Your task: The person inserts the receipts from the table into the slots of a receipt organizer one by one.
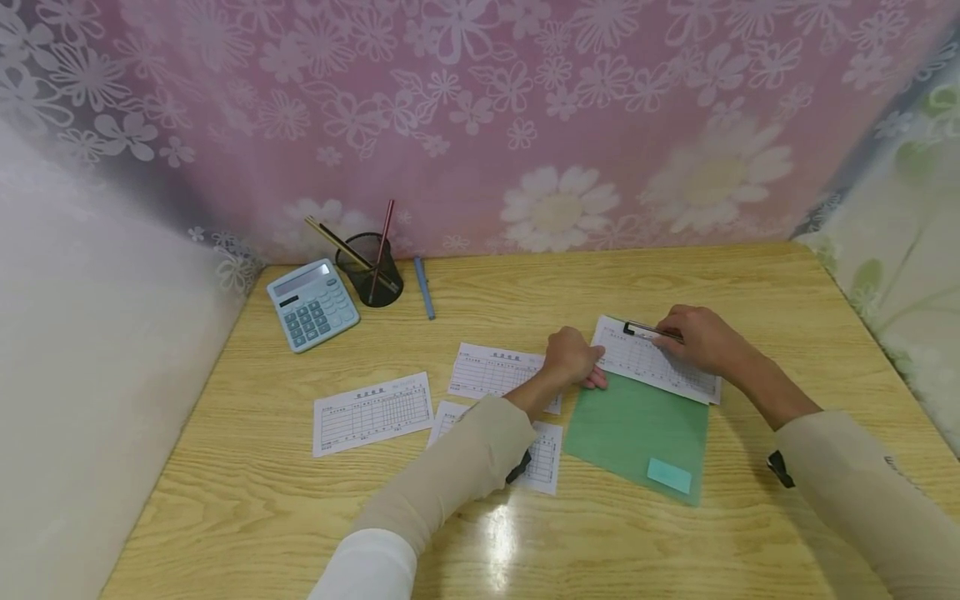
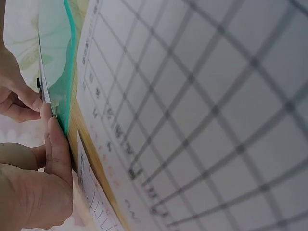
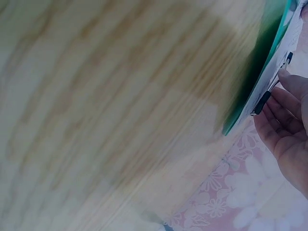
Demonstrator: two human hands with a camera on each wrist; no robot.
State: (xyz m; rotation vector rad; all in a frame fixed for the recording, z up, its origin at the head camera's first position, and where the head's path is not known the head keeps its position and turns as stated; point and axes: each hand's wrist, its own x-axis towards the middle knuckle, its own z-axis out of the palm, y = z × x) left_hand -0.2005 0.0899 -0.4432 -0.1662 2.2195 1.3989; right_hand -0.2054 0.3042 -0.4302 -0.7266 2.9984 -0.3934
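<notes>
On the right of the desk lies a translucent green clipboard [image 1: 637, 425] with a pale blue label [image 1: 670, 475] near its lower edge. A white printed form [image 1: 648, 360] lies across its top, under a wire clip [image 1: 637, 331] with black ends. My left hand [image 1: 573, 358] holds the form's left edge; in the left wrist view its fingers [image 2: 57, 144] reach the board's edge. My right hand [image 1: 701, 337] pinches the clip, its thumb on the wire in the right wrist view, where the clip [image 3: 262, 102] shows side-on. The fingers behind the board's top are partly hidden.
Several loose forms lie left of the clipboard, one form [image 1: 372, 414] farthest left and another partly beneath my left forearm. At the back left are a blue calculator [image 1: 312, 306], a black mesh pencil cup [image 1: 386, 287] and a blue pen [image 1: 424, 288]. Patterned fabric walls border the desk.
</notes>
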